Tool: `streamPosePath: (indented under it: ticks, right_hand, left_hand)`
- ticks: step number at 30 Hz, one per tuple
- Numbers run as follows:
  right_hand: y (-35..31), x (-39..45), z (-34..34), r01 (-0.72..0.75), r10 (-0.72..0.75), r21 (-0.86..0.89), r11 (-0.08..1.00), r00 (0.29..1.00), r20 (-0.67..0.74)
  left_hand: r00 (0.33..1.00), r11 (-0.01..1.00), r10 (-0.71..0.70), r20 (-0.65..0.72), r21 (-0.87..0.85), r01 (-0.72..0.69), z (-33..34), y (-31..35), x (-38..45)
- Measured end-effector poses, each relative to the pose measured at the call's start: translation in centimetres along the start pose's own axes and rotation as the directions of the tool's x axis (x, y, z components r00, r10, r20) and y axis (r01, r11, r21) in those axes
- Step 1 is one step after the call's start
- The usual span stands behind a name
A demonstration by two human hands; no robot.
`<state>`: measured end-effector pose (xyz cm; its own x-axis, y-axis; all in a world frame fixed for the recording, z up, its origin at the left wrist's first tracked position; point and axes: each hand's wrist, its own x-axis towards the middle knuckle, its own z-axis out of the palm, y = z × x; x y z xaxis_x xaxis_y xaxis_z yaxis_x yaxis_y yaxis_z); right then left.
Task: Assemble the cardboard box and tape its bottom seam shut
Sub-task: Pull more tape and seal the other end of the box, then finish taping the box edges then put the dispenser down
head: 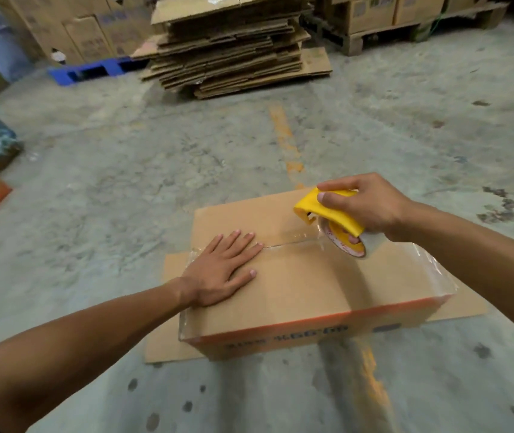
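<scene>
Box (296,285) seam taping in hand: left hand (221,270) pressed flat on flaps, right hand (365,207) gripping dispenser (327,214); next, likely draw tape rightward along seam.

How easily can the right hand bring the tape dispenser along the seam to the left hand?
Probably yes: the seam between tape dispenser in the right hand and the flat left hand looks bare.

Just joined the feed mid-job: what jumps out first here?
The yellow tape dispenser, gripped by the right hand over the seam of the cardboard box at centre. The left hand lies flat on the box's left end. Behind, a tall stack of flattened cartons sits on the floor.
</scene>
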<state>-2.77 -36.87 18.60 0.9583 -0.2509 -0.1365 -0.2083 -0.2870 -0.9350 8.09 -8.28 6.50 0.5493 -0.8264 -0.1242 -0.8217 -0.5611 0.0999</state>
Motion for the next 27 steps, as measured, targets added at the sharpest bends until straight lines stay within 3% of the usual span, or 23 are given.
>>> streamPosePath:
  ticks: [6, 14, 17, 19, 21, 23, 25, 27]
  right_hand:
    - [-0.8, -0.7, -1.5, 0.010, -0.011, 0.067, 0.998, 1.000, 0.015]
    - [-0.9, -1.8, -3.5, -0.003, 0.001, 0.121, 0.993, 1.000, 0.014]
    - [-0.4, -2.3, -4.6, -0.005, 0.004, 0.133, 0.991, 1.000, 0.010]
    - [-0.2, -2.7, -5.7, -0.013, 0.013, 0.170, 0.985, 1.000, 0.001]
    - [-0.1, -3.2, -7.3, -0.034, 0.033, 0.218, 0.975, 0.999, 0.010]
    - [0.4, -4.0, -9.4, -0.097, 0.080, 0.303, 0.948, 0.994, 0.069]
    - [1.0, -5.1, -11.5, -0.170, 0.107, 0.421, 0.891, 0.979, 0.171]
    - [2.0, -6.2, -13.2, -0.210, 0.077, 0.525, 0.825, 0.961, 0.265]
  left_hand:
    - [0.996, 0.997, -0.059, -0.068, -0.050, 0.056, 1.5, 10.8, 4.3]
    - [0.997, 0.991, -0.080, 0.006, -0.107, 0.080, 1.6, 22.6, 9.8]
    - [0.999, 0.974, -0.017, 0.029, -0.227, 0.024, 0.6, 24.3, 11.4]
    - [1.000, 0.917, 0.021, 0.012, -0.399, -0.015, -0.2, 24.0, 12.1]
    - [0.999, 0.789, -0.019, -0.026, -0.614, -0.001, -1.8, 22.7, 12.1]
    - [0.994, 0.581, -0.105, 0.013, -0.810, 0.073, -3.4, 20.8, 11.9]
    - [0.976, 0.219, -0.143, 0.166, -0.956, 0.195, -5.7, 19.0, 11.5]
    - [0.935, -0.100, -0.048, 0.352, -0.933, 0.346, -8.0, 17.8, 11.0]
